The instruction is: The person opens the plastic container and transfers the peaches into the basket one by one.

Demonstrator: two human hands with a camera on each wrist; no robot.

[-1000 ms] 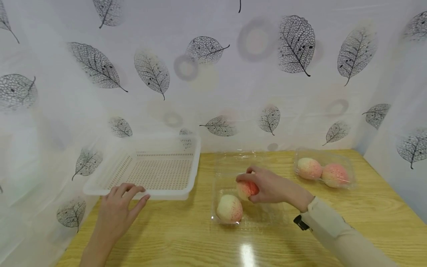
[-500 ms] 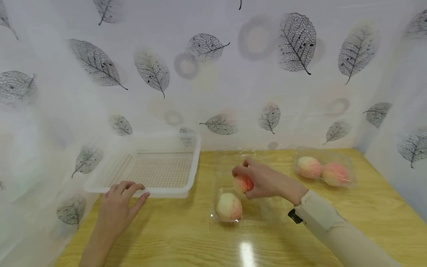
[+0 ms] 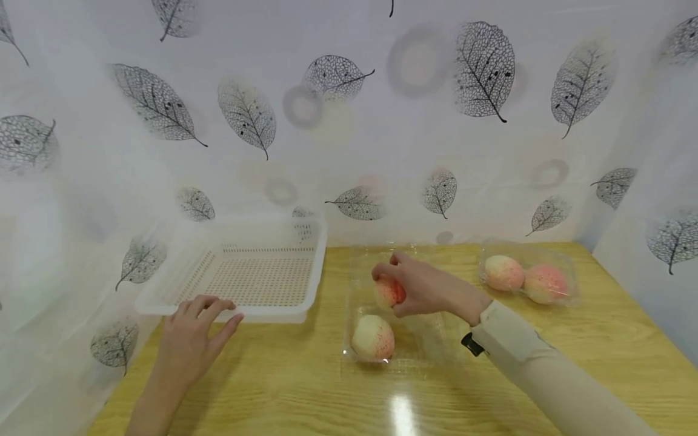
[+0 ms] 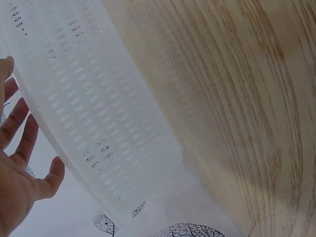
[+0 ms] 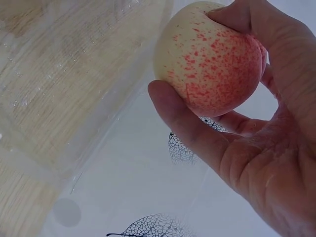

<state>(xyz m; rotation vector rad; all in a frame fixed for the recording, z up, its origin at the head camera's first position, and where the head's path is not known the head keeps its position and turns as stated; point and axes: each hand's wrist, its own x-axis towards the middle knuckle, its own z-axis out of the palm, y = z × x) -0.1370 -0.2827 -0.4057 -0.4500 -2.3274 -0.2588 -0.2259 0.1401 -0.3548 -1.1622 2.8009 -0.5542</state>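
Note:
My right hand (image 3: 418,286) grips a red-and-cream peach (image 3: 389,292) between thumb and fingers, raised over the clear plastic box (image 3: 349,357). In the right wrist view the peach (image 5: 212,59) shows red speckles, and the fingers reach around its sides. A second, paler peach (image 3: 373,337) sits in the front left of that box. My left hand (image 3: 191,339) rests its fingers at the near rim of the white plastic basket (image 3: 316,284), fingers loosely bent. The left wrist view shows those fingertips along the rim of the slotted basket (image 4: 79,94).
At the back right stands another clear plastic box (image 3: 569,266) with two peaches (image 3: 504,274) inside. The wooden table (image 3: 305,381) ends at a leaf-printed curtain (image 3: 371,145) behind and on both sides.
My right hand has moved slightly left and up with the peach, away from the peach still in the box. The left hand stays at the basket rim.

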